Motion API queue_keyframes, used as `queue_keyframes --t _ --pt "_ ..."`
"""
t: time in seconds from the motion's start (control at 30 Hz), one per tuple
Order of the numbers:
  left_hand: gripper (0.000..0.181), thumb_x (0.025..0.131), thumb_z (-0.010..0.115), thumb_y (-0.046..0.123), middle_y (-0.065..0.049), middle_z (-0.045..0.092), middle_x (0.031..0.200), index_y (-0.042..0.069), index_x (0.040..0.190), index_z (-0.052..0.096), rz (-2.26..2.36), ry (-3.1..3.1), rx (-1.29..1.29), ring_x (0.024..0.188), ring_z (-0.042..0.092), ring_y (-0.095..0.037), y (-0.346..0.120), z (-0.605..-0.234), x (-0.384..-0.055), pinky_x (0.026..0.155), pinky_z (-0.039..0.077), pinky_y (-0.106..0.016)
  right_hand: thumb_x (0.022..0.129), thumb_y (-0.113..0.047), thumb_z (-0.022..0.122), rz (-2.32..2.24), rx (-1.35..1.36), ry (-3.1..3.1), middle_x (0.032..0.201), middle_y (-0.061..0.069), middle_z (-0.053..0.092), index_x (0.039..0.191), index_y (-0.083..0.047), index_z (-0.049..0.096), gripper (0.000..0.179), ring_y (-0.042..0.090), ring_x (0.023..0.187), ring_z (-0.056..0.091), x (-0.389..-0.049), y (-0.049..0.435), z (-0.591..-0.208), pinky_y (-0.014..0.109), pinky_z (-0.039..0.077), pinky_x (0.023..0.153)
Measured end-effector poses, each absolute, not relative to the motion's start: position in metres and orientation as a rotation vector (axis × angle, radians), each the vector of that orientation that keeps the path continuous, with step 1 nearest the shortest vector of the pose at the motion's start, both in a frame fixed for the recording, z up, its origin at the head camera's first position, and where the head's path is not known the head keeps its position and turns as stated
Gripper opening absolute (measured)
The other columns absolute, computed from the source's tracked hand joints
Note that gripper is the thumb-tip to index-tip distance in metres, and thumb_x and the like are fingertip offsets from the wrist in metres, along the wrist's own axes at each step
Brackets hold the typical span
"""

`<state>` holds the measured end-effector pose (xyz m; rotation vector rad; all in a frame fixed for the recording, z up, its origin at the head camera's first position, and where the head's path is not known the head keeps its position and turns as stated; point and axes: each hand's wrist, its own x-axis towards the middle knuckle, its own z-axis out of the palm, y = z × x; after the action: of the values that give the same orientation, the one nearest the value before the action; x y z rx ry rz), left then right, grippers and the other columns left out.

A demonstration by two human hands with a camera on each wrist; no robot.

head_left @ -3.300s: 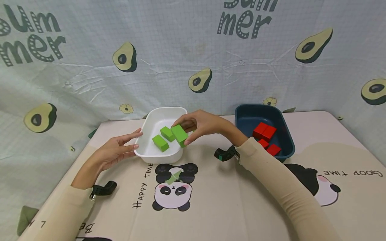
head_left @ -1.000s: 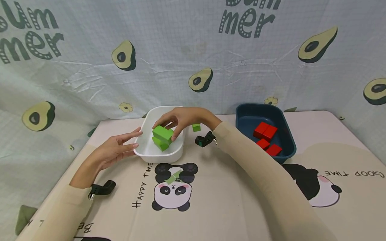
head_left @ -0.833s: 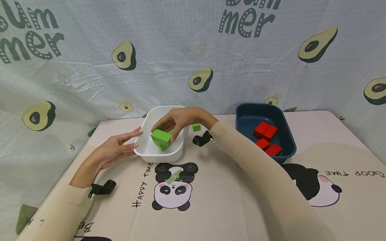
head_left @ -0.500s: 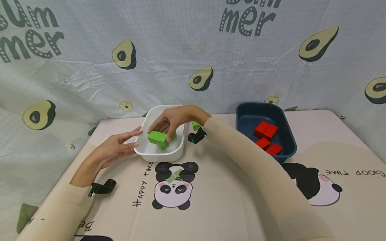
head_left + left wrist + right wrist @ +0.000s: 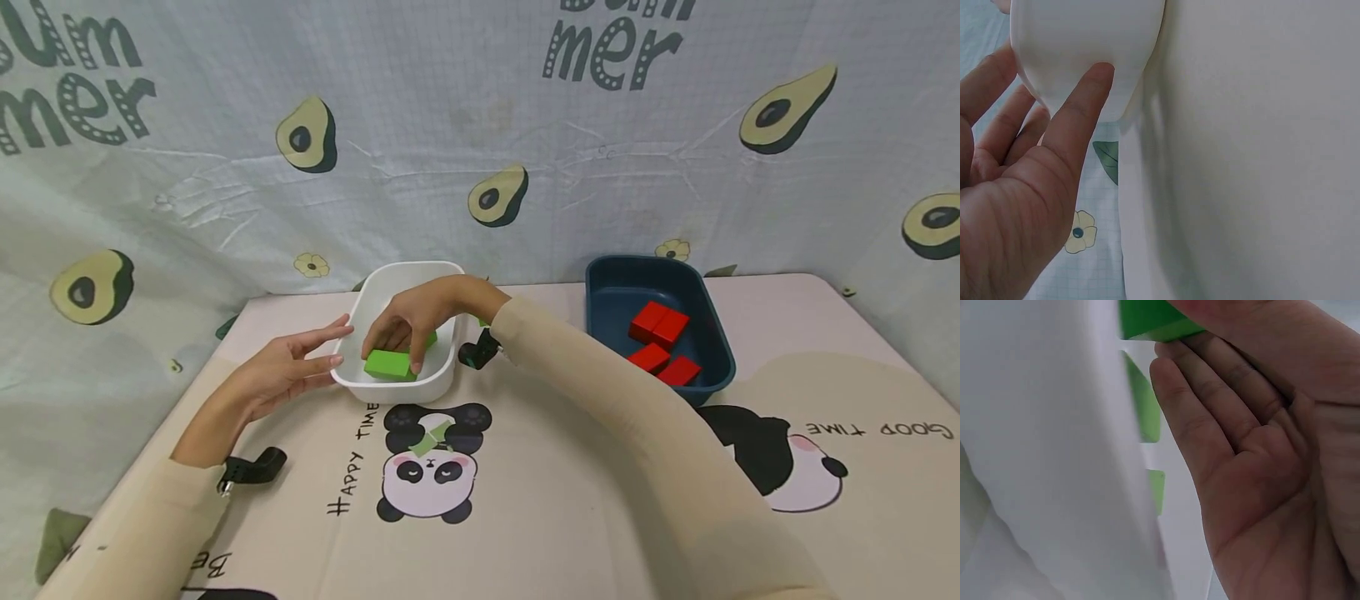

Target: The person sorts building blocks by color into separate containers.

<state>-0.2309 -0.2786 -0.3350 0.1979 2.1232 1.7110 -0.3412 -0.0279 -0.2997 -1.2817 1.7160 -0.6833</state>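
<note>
My right hand [image 5: 408, 321] pinches a bright green block [image 5: 387, 364] between thumb and fingers, low inside the white plastic container [image 5: 397, 271]. In the right wrist view that block [image 5: 1150, 319] shows at the top by the fingertips, with two more green blocks [image 5: 1145, 403] below it, partly cut off by the container wall. With nearly straight fingers, my left hand [image 5: 277, 379] touches the container's left side. The left wrist view shows the thumb [image 5: 1082, 109] laid against the outer wall of the container [image 5: 1085, 31].
A dark blue container [image 5: 720, 358] at the right holds several red blocks [image 5: 660, 323]. Just right of the white container, another green block [image 5: 482, 322] is mostly hidden behind my right wrist. A printed fabric backdrop [image 5: 420, 183] stands behind the panda-patterned table cover [image 5: 555, 467].
My right hand has carried the green block from above the white container's right side leftward and down to its near left part. My left hand has stayed against the container.
</note>
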Motion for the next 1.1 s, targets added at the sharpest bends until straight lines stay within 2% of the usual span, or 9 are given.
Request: queue_keyframes --t 0.2,0.4,0.57,0.73,0.93,1.1 --pt "0.070 0.099 0.066 0.009 0.000 0.006 0.171 0.002 0.159 0.030 1.724 2.118 0.194 0.154 0.017 -0.033 -0.278 -0.333 -0.230 0.098 0.055 -0.028 0.077 0.012 0.082 -0.598 -1.276 1.701 0.147 0.008 0.056 0.141 -0.003 0.058 0.070 0.013 0.133 0.054 -0.337 -0.031 -0.302 0.020 0.046 0.107" --pt "0.069 0.100 0.065 0.007 -0.002 0.005 0.171 0.000 0.158 0.029 1.738 2.098 0.196 0.154 0.016 -0.033 -0.278 -0.332 -0.230 0.099 0.055 -0.029 0.080 0.012 0.079 -0.576 -1.309 1.697 0.151 0.009 0.052 0.144 0.000 0.054 0.069 0.014 0.140 0.048 -0.338 -0.030 -0.298 0.018 0.042 0.110" --pt "0.069 0.099 0.066 0.007 -0.002 0.006 0.171 -0.001 0.158 0.029 1.737 2.101 0.187 0.154 0.018 -0.034 -0.277 -0.333 -0.230 0.099 0.054 -0.029 0.085 0.004 0.078 -0.651 -1.358 1.710 0.154 0.013 0.049 0.146 0.002 0.051 0.066 0.018 0.142 0.046 -0.344 -0.020 -0.295 0.020 0.041 0.112" --pt "0.069 0.099 0.066 0.007 -0.002 0.006 0.171 0.000 0.157 0.030 1.737 2.102 0.187 0.153 0.018 -0.034 -0.278 -0.334 -0.229 0.099 0.054 -0.029 0.087 -0.002 0.078 -0.732 -1.429 1.766 0.150 0.016 0.052 0.144 0.002 0.053 0.062 0.024 0.140 0.049 -0.348 0.000 -0.285 0.023 0.042 0.113" --pt "0.070 0.099 0.066 0.007 -0.001 0.006 0.171 0.000 0.158 0.030 1.739 2.109 0.178 0.153 0.019 -0.034 -0.280 -0.334 -0.229 0.099 0.054 -0.029 0.090 -0.008 0.077 -0.881 -1.464 1.893 0.145 0.012 0.058 0.142 0.000 0.056 0.056 0.020 0.136 0.053 -0.352 0.031 -0.276 0.027 0.043 0.113" --pt "0.070 0.098 0.066 0.006 -0.003 0.005 0.171 -0.001 0.157 0.029 1.729 2.119 0.191 0.153 0.019 -0.035 -0.279 -0.335 -0.229 0.099 0.054 -0.030 0.094 -0.016 0.075 -1.032 -1.385 2.118 0.139 0.011 0.061 0.137 -0.006 0.061 0.047 0.018 0.129 0.058 -0.355 0.056 -0.278 0.029 0.046 0.110"
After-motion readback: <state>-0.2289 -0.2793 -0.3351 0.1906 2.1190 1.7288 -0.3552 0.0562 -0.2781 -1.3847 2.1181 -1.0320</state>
